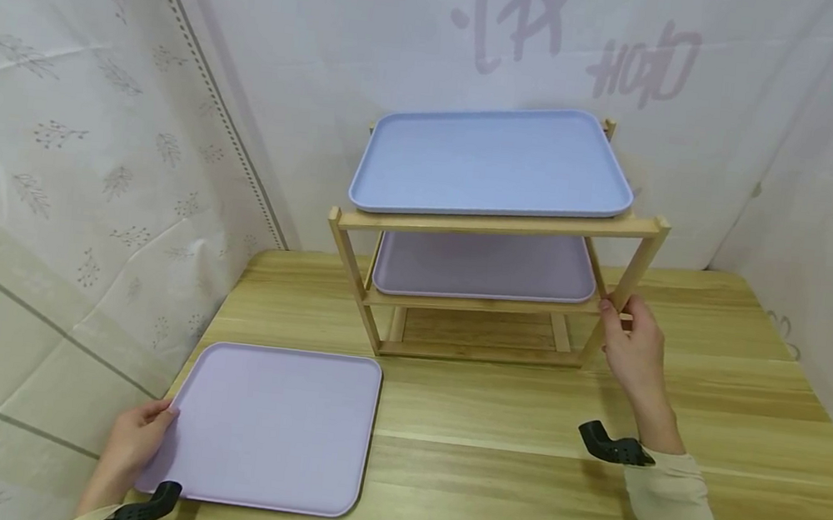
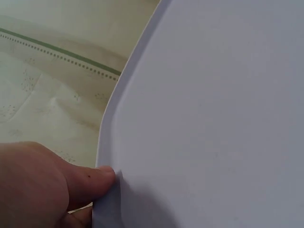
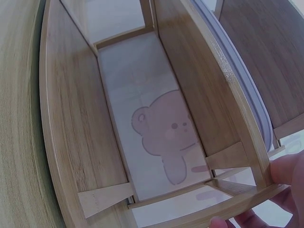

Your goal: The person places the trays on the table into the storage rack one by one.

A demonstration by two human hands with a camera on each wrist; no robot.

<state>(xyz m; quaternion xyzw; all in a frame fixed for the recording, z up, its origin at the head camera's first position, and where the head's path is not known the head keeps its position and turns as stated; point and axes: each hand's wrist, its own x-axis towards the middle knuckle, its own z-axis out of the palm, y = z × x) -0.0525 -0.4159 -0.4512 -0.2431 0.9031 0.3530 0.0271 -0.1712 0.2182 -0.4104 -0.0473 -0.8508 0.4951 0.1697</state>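
Note:
At the left, a light purple tray [image 1: 272, 426] lies near the table's left edge. My left hand [image 1: 136, 438] pinches its left rim, the thumb on top as the left wrist view shows. A wooden shelf rack [image 1: 503, 225] stands at the back of the table. On its top level sits a blue tray [image 1: 494, 163], and on the middle level another purple tray [image 1: 484, 266]. My right hand [image 1: 634, 344] grips the rack's front right post; in the right wrist view the fingers [image 3: 285, 168] curl round the wood.
The rack's bottom shelf [image 1: 481, 330] is bare wood. Pale curtains [image 1: 82, 136] hang along the left, back and right of the wooden table [image 1: 484, 493]. A black strap mount [image 1: 613, 446] sticks out from each wrist.

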